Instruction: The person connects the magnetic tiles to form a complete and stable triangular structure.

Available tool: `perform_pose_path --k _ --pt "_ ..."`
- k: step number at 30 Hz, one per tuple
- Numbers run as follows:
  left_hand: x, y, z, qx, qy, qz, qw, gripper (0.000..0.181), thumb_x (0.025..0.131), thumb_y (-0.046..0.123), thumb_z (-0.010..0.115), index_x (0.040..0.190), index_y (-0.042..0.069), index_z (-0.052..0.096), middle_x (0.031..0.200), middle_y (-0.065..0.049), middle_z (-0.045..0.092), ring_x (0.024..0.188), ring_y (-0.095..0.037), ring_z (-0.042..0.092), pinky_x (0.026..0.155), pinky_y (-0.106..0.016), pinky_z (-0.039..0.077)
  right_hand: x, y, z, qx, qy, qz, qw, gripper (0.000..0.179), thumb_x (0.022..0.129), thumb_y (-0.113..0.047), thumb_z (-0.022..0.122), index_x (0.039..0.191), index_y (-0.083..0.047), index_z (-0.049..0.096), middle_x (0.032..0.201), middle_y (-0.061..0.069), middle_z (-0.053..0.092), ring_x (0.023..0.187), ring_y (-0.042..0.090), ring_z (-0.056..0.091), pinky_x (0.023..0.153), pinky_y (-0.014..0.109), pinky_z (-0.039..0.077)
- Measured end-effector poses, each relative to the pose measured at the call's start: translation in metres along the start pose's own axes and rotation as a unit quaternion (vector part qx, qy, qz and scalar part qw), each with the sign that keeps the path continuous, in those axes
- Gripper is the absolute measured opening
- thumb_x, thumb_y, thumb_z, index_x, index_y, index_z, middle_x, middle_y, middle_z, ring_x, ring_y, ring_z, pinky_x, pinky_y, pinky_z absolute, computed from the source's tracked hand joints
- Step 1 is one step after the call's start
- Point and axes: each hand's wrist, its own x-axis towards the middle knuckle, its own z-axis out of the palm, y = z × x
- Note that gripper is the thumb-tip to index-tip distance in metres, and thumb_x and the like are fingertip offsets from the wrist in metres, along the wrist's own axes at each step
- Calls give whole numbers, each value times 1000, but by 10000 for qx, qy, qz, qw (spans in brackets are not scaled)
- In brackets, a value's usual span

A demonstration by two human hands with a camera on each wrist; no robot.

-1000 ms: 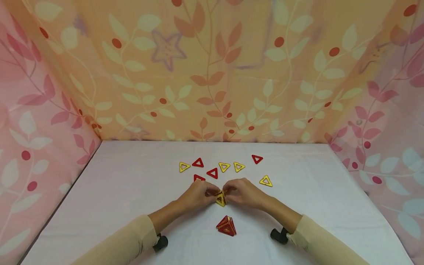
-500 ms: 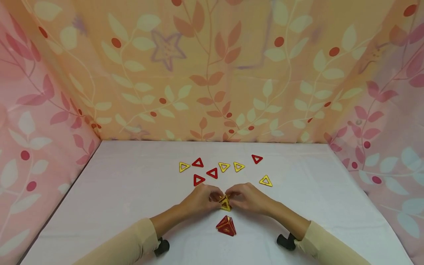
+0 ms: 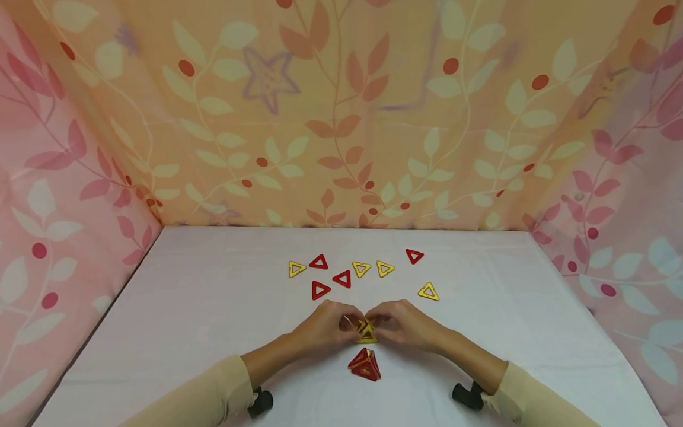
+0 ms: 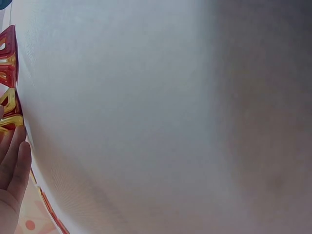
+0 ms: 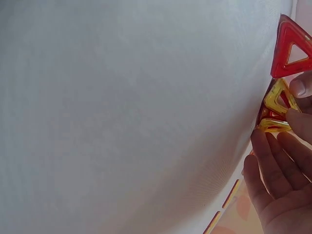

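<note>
Between my two hands is a small pyramid of yellow magnetic tiles point(image 3: 367, 336) with some red showing, held low over the table. My left hand point(image 3: 329, 323) pinches it from the left, and my right hand point(image 3: 408, 325) pinches it from the right. Just in front of it, nearer me, a red magnetic-tile pyramid point(image 3: 365, 366) stands by itself. In the right wrist view, fingers surround the yellow tiles point(image 5: 278, 100) below the red pyramid point(image 5: 287, 51). At the left wrist view's edge, the yellow tiles point(image 4: 9, 105) are partly cut off beside my fingers.
Beyond the hands, several loose triangle tiles lie flat on the white table point(image 3: 213, 296). They include a red triangle point(image 3: 313, 290), a yellow triangle point(image 3: 361, 273) and, farther right, another yellow triangle point(image 3: 428, 295). A patterned curtain point(image 3: 341, 148) closes off the back.
Both hands have brought the yellow pyramid toward me and slightly right, closer to the red pyramid, turning it a little. The red triangle behind the left hand has come fully into sight.
</note>
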Motion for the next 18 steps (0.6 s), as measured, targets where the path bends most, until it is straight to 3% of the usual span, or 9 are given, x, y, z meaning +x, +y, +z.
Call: perform_pose_path --k 11,18 --pt "-1 -1 -3 -60 -1 -19 10000 26 86 11 78 112 8 73 100 2 73 82 -1 64 77 -20 54 -3 -1 -3 0 -46 45 10000 31 92 -15 72 121 -8 69 110 -7 70 98 7 64 90 29 53" --pt "-2 -14 -25 100 526 -217 9983 31 86 9 78 116 4 71 100 -3 73 86 -8 66 78 -24 56 -11 13 -26 -136 369 86 9992 30 91 -13 72 120 -4 69 111 3 71 96 12 64 88 38 54"
